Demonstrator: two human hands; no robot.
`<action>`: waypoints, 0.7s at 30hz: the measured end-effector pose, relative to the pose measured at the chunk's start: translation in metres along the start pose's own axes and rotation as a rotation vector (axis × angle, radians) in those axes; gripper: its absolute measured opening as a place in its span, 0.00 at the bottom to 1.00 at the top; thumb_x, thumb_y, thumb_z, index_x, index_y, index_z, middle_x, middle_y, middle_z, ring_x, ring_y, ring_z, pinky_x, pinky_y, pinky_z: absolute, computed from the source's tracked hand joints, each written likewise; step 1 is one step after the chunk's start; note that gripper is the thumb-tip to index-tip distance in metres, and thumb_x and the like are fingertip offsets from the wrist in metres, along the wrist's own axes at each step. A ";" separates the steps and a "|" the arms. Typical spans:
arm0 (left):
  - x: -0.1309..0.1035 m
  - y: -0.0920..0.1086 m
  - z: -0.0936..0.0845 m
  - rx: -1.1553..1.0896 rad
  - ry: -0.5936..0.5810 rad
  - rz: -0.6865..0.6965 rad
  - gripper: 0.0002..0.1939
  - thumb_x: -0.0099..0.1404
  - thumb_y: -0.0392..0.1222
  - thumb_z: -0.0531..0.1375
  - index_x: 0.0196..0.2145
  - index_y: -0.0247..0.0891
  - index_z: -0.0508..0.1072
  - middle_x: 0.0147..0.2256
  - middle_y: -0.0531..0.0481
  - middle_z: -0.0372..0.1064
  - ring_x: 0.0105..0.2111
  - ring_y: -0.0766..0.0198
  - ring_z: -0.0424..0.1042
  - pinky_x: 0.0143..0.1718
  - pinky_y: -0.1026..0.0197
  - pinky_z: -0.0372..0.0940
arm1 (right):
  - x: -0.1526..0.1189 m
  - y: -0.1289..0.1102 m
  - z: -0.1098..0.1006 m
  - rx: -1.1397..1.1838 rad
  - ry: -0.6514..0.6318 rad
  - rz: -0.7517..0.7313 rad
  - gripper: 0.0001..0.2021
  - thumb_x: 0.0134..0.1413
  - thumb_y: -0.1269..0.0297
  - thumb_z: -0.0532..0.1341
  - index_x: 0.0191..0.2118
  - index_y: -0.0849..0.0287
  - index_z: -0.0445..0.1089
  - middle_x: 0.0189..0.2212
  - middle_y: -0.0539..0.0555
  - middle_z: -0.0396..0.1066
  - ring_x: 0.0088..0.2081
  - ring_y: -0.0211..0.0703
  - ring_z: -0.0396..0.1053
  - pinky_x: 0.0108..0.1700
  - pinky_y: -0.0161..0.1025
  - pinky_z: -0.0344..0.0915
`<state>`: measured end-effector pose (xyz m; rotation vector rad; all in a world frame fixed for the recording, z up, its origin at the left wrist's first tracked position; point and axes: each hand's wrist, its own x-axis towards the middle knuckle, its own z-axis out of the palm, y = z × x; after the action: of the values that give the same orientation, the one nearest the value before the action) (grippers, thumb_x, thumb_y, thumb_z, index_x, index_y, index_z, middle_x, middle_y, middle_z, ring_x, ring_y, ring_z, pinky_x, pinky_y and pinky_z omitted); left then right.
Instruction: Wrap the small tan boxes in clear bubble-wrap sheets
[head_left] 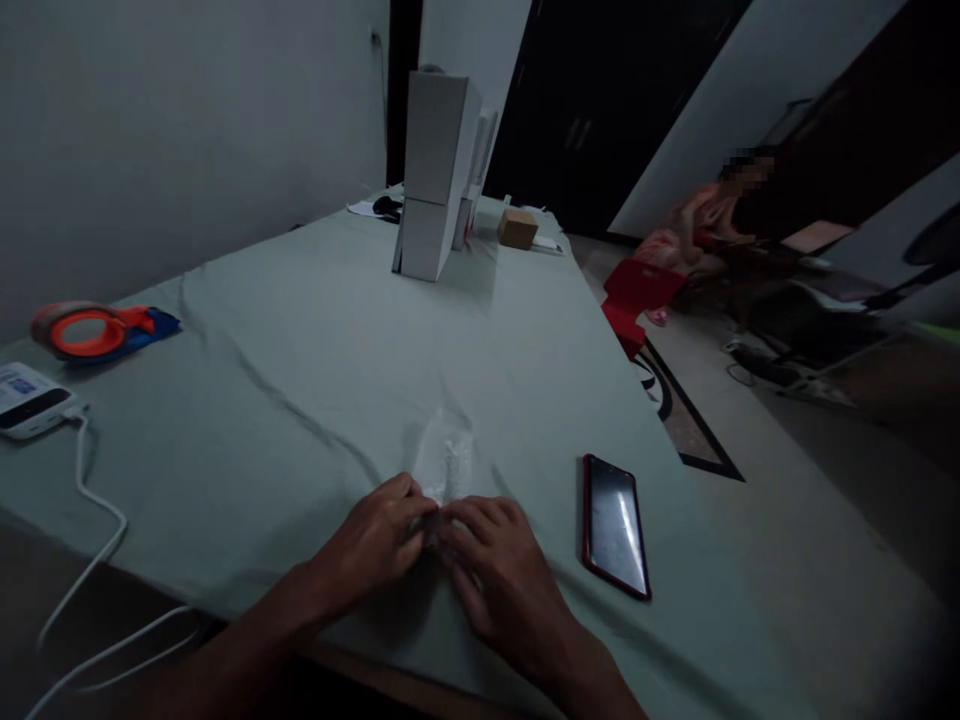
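A clear, crinkled plastic bag [448, 455] lies on the pale green tablecloth [322, 330], its near end pinched between my two hands. My left hand [386, 525] has its thumb and fingers closed on that end from the left. From the other side my right hand [491, 555] grips it too, fingers curled and almost touching the left ones. Whether anything small is inside the bag I cannot tell. A dark phone in a red case [616, 525] rests flat to the right of my right hand.
At left lie an orange and blue tape dispenser [94, 332] and a white device [34, 400] with a white cable [97, 500]. Tall white boxes [433, 175] stand farther back, near a brown box [517, 228]. Beyond the table's right edge are a red chair [637, 295] and a seated person [701, 225].
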<state>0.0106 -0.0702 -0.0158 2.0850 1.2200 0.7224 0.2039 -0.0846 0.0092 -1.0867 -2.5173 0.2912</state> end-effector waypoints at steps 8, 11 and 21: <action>0.003 -0.002 0.000 0.187 0.001 0.157 0.18 0.57 0.26 0.57 0.42 0.41 0.73 0.42 0.47 0.65 0.43 0.58 0.63 0.46 0.55 0.62 | -0.049 0.031 0.005 0.201 0.175 0.584 0.19 0.58 0.55 0.58 0.51 0.58 0.63 0.44 0.59 0.69 0.37 0.47 0.71 0.34 0.42 0.68; 0.004 -0.001 0.000 0.204 -0.017 0.172 0.18 0.57 0.25 0.56 0.43 0.41 0.73 0.42 0.47 0.65 0.43 0.57 0.62 0.46 0.55 0.62 | -0.048 0.027 0.010 0.337 0.089 0.762 0.30 0.56 0.49 0.57 0.59 0.61 0.57 0.45 0.60 0.69 0.33 0.45 0.71 0.33 0.42 0.68; 0.006 0.001 -0.002 0.232 -0.057 0.198 0.19 0.56 0.25 0.57 0.43 0.40 0.72 0.42 0.47 0.66 0.44 0.56 0.61 0.48 0.54 0.62 | -0.004 0.025 0.032 0.399 0.157 0.752 0.38 0.52 0.56 0.58 0.65 0.69 0.47 0.28 0.52 0.70 0.29 0.47 0.70 0.34 0.41 0.65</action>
<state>0.0125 -0.0644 -0.0131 2.4267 1.1213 0.6271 0.2094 -0.0716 -0.0289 -1.7406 -1.7126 0.8249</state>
